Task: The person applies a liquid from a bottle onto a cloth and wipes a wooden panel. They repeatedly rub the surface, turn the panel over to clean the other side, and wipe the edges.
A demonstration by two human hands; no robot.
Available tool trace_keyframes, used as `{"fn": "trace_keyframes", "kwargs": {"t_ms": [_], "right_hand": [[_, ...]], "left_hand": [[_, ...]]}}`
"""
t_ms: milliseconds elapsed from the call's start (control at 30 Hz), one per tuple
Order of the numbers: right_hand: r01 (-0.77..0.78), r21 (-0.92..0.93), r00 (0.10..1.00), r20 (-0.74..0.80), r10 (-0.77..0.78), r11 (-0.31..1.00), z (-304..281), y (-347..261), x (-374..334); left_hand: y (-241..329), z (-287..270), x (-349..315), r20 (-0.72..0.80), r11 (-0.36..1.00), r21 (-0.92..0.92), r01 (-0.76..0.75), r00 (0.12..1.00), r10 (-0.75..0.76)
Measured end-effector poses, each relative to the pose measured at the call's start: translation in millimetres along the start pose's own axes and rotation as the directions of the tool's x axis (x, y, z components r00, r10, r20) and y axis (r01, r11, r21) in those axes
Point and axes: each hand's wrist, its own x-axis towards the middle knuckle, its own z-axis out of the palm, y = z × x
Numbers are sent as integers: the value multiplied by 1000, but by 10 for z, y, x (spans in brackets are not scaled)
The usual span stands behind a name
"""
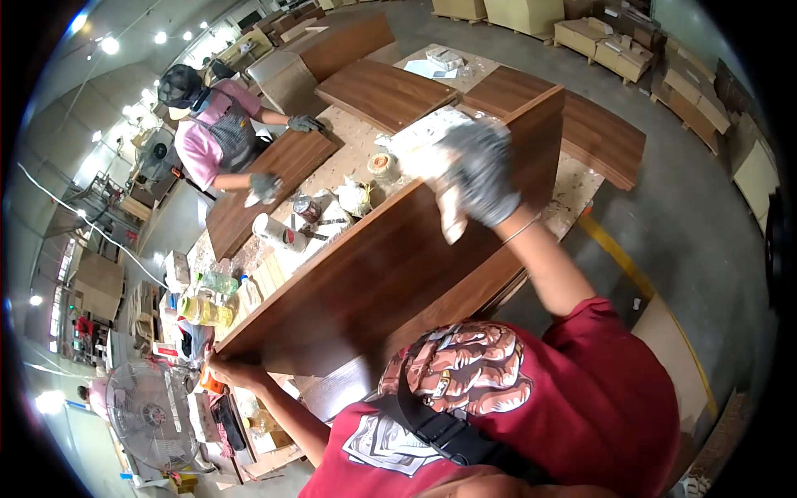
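Observation:
A large brown wood-grain board [374, 278] stands on its edge, slanting across the bench in front of me. My left hand [235, 371], bare, grips its lower left end with the fingers curled round the edge. Farther right, my right hand [486, 174] wears a grey glove and is smeared by motion at the board's upper edge. It presses a whitish cloth [451, 214] to the board; the fingertips are blurred. White crumpled wrapping [427, 141] lies just behind that hand.
Opposite, a co-worker [220, 133] in grey gloves handles another brown panel [278, 191]. Between us sit a tape roll [383, 167], a jar [306, 208], a white tub [278, 232] and bottles [207, 311]. More panels [386, 91] lie beyond. A fan [154, 415] stands at lower left.

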Motion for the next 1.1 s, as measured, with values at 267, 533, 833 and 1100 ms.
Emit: {"fn": "trace_keyframes", "kwargs": {"t_ms": [267,533,833,1100], "right_hand": [[-290,256,871,-329,365,922,-836,2261,-516],[-378,255,852,-279,442,890,-922,3039,-616],[-331,855,510,-193,838,399,-297,2346,-1240],[-289,953,371,21,928,94,87,2800,-3848]], "left_hand": [[-233,-172,58,16,885,348,-310,945,325],[-244,-43,96,36,953,235,-192,981,188],[-337,-209,219,-54,992,125,8,999,-1],[233,282,-21,-155,988,-152,-22,988,-2]]}}
